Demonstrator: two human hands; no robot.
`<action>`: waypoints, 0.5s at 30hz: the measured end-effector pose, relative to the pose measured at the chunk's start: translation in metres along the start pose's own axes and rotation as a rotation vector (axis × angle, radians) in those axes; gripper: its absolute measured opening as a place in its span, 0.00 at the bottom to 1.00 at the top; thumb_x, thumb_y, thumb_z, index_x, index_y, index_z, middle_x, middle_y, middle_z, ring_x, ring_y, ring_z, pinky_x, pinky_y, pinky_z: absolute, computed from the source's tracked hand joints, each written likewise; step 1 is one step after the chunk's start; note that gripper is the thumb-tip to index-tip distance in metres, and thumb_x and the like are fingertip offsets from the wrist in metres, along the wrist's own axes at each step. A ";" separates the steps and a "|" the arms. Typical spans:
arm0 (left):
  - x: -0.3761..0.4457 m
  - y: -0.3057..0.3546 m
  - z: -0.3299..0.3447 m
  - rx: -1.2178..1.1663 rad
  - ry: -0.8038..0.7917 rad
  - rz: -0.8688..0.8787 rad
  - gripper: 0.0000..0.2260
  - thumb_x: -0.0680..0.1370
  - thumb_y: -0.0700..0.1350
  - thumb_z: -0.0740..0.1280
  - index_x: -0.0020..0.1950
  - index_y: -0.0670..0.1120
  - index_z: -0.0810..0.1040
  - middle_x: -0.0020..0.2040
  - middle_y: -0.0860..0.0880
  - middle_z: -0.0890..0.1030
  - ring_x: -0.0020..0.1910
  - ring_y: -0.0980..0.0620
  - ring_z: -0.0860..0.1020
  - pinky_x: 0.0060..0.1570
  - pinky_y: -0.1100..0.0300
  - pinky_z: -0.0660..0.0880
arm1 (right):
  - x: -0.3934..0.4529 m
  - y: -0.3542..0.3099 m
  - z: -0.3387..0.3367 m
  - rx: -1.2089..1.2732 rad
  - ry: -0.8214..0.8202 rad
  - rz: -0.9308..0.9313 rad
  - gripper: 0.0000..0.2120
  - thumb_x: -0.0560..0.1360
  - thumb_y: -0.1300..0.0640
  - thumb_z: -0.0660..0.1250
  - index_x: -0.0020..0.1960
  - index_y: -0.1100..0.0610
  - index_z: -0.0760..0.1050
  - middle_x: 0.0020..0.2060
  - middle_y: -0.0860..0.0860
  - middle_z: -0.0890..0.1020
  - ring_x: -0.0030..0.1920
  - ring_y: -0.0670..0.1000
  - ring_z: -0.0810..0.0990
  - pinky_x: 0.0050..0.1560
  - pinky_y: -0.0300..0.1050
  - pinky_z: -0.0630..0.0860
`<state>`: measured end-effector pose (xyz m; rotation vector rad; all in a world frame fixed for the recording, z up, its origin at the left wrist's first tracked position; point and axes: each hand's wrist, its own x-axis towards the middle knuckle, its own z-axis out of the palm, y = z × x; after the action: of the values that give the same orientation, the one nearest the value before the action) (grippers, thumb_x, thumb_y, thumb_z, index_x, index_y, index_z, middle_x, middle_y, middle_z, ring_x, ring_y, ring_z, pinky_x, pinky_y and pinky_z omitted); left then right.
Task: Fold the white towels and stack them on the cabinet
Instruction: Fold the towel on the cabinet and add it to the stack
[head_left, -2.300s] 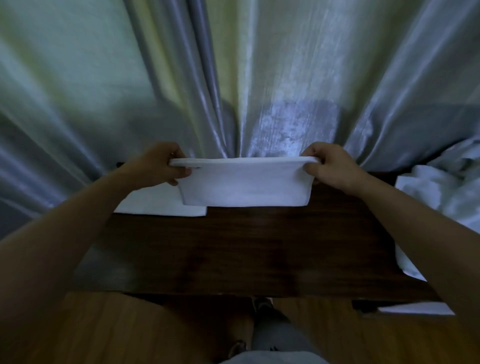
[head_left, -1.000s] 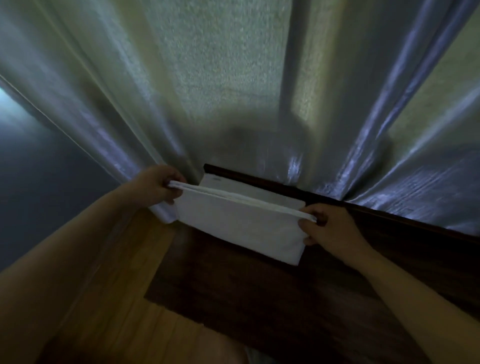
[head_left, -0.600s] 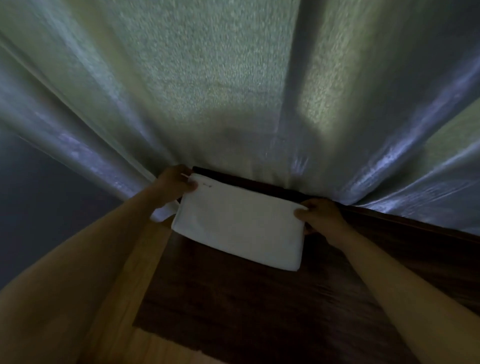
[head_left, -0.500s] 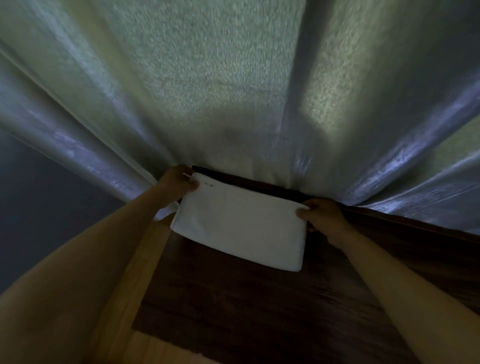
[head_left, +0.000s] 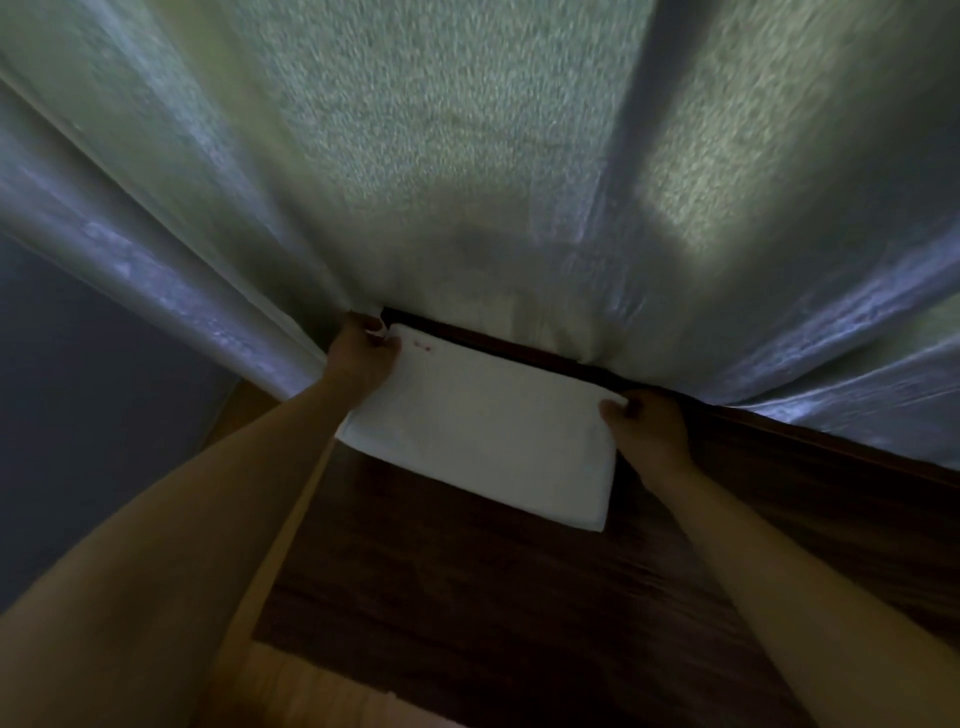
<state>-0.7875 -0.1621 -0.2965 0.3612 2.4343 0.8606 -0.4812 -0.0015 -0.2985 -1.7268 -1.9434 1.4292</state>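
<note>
On the dark cabinet (head_left: 467, 597), left hand (head_left: 363, 358) & right hand (head_left: 647, 431) each pinch a corner of the folded towel (head_left: 483, 436); best to square edges w/ stack, then let go.

curtain (head_left: 467, 182) crowding behind, cabinet (head_left: 519, 597) front open
</note>
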 end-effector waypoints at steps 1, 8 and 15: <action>-0.002 0.000 0.002 -0.015 0.037 0.001 0.17 0.81 0.49 0.68 0.66 0.43 0.70 0.63 0.41 0.79 0.64 0.41 0.76 0.60 0.54 0.70 | -0.004 0.001 0.002 -0.032 0.064 -0.033 0.09 0.78 0.56 0.70 0.41 0.57 0.75 0.39 0.50 0.79 0.49 0.59 0.81 0.41 0.42 0.70; -0.067 -0.006 0.031 0.255 0.212 0.958 0.10 0.79 0.40 0.67 0.59 0.39 0.78 0.57 0.39 0.80 0.56 0.40 0.79 0.58 0.45 0.75 | -0.054 0.001 0.048 -0.423 0.109 -0.714 0.17 0.78 0.56 0.66 0.66 0.57 0.72 0.61 0.57 0.77 0.62 0.57 0.74 0.66 0.55 0.71; -0.073 -0.025 0.066 0.765 -0.247 0.984 0.34 0.83 0.63 0.55 0.83 0.46 0.53 0.83 0.45 0.51 0.82 0.44 0.46 0.80 0.43 0.43 | -0.035 0.008 0.090 -0.788 -0.212 -0.870 0.38 0.79 0.43 0.56 0.82 0.60 0.49 0.82 0.61 0.48 0.82 0.59 0.43 0.80 0.63 0.46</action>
<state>-0.6922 -0.1780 -0.3276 1.9042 2.1793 0.1180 -0.5251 -0.0794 -0.3354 -0.6232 -3.0513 0.5609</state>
